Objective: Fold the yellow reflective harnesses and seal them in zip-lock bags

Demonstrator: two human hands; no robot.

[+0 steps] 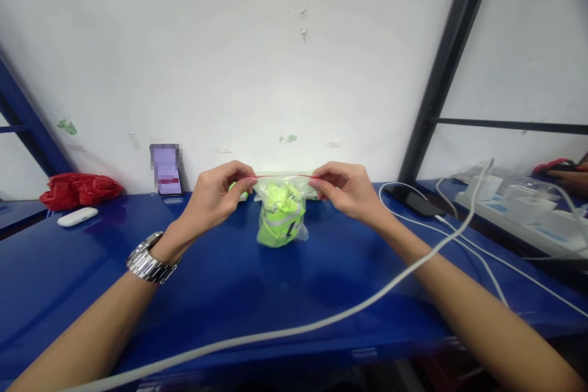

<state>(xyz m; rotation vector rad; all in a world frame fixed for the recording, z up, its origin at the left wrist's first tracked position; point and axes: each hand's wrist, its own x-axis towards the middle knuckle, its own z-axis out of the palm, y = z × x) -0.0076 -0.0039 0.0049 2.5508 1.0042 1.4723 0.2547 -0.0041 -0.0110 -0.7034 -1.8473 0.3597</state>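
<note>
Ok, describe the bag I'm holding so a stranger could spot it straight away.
On the blue tabletop before the white wall, look between the left hand and right hand. They pinch the top of a clear bag packed with bright yellow-green material. Unlike the green item partly hidden behind the left hand, this is in front, a red line across its top.

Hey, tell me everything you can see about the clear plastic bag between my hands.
The clear bag looks like thin, wrinkled plastic, with a red line across it near the top. Crumpled yellow-green material with a pale band and a dark mark fills most of it. It is roughly upright, its top stretched between the left hand and right hand, each pinching one end. It is over the blue table; whether its base touches is unclear.
</note>
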